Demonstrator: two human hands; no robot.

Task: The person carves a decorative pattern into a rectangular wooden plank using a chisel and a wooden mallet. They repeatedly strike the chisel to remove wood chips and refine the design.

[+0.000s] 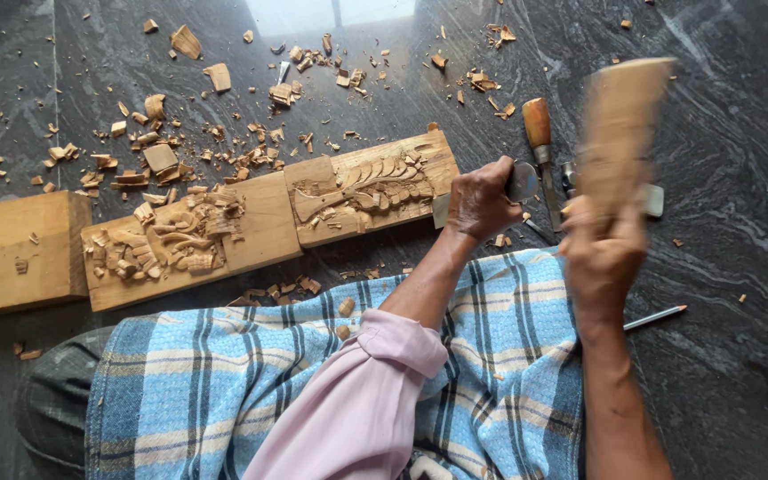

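Carving step under way. Your left hand [482, 200] fist-wrapped round chisel [442, 209], blade at right end of carved plank [371, 188] on dark stone floor [740, 178]. Your right hand [602, 253] clenched on blurred wooden mallet [620, 133], probably mid-swing. Next: square strike on chisel head. Plank pale, rough-relieved; chips [162, 160] scattered.

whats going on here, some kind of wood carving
A person sitting on a dark stone floor is carving a long wooden plank with leaf relief. The left hand grips a chisel at the plank's end; the right hand holds a blurred wooden mallet. Wood chips lie scattered around.
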